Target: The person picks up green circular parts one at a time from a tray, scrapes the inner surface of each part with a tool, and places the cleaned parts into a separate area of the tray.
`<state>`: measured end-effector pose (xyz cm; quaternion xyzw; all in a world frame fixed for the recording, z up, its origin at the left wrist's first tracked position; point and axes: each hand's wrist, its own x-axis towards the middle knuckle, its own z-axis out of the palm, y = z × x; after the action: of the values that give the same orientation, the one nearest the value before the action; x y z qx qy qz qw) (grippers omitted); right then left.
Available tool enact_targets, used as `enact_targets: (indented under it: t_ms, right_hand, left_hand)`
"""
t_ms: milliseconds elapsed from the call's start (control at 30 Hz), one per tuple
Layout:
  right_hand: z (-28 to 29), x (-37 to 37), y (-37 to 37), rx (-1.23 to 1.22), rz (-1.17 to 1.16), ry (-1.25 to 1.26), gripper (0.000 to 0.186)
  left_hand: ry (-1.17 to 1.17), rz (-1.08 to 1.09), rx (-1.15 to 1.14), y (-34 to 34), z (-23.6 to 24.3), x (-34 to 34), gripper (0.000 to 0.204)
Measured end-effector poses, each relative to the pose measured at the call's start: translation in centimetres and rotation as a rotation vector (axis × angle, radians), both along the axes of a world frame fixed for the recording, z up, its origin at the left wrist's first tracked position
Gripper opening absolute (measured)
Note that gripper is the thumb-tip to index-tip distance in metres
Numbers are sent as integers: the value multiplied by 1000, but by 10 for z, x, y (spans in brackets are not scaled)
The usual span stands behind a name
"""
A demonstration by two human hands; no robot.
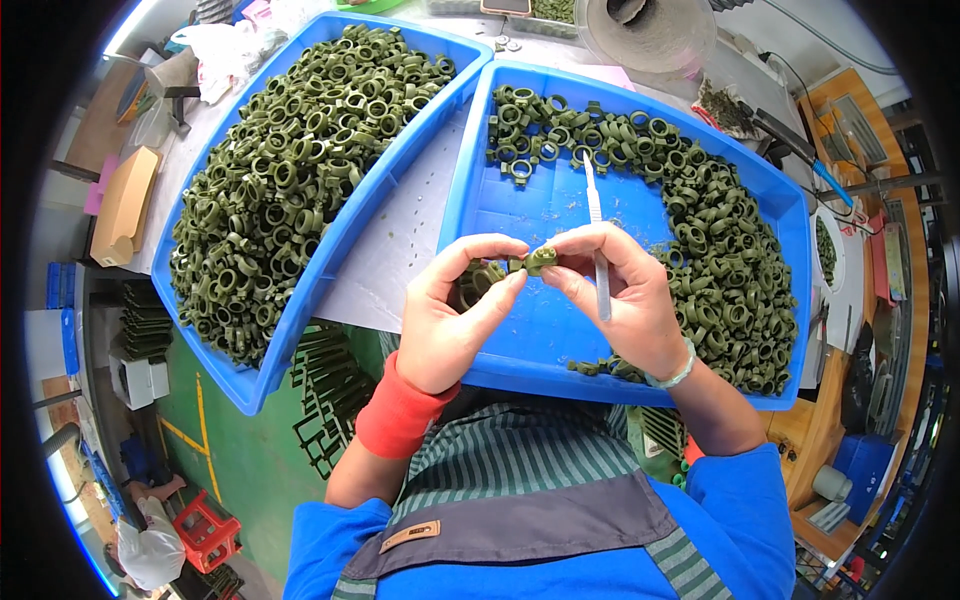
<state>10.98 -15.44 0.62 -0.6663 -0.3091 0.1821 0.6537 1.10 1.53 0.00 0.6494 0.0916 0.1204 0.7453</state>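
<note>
My left hand [446, 318], with a red wristband, curls around several dark green plastic rings [478, 283]. Its thumb and forefinger pinch one side of a small green plastic ring part [541, 261]. The thumb and forefinger of my right hand [625, 295] close on the other side of that part. A slim scalpel [594, 200] is tucked through the right fingers, its blade pointing away from me. Both hands hover over the near middle of the right blue tray [540, 352]. More green rings [725, 270] lie along its far and right sides.
A second blue tray [350, 222], heaped with similar green rings [290, 150], stands at the left. A grey machine bowl [655, 35] sits beyond the right tray. At the lower left are a red stool [207, 530] and another person [150, 545]. A cardboard box [125, 205] stands farther left.
</note>
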Motion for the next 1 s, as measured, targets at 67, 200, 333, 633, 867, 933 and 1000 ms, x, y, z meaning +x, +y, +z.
enact_targets:
  t_ms: [67, 200, 333, 633, 867, 933, 1000]
  right_hand:
    - [-2, -1, 0, -17, 4, -26, 18]
    - [-5, 13, 11, -84, -26, 128, 16]
    - [-47, 62, 41, -417, -114, -382, 25]
    - [-78, 82, 71, -463, -169, -724, 29]
    - [2, 22, 31, -122, -21, -554, 25]
    - [11, 9, 22, -115, -35, -552, 24]
    - [11, 7, 17, -105, -45, -549, 23]
  left_hand:
    - [73, -32, -91, 2, -1, -2, 25]
    - [119, -5, -514, 12, 1, 0, 25]
    - [122, -43, -838, 27, 4, -3, 27]
    - [55, -62, -1005, 35, -3, -9, 21]
    - [153, 15, -438, 13, 5, 1, 29]
    - [176, -18, -452, 10, 4, 3, 25]
    - [200, -67, -405, 9, 2, 3, 22]
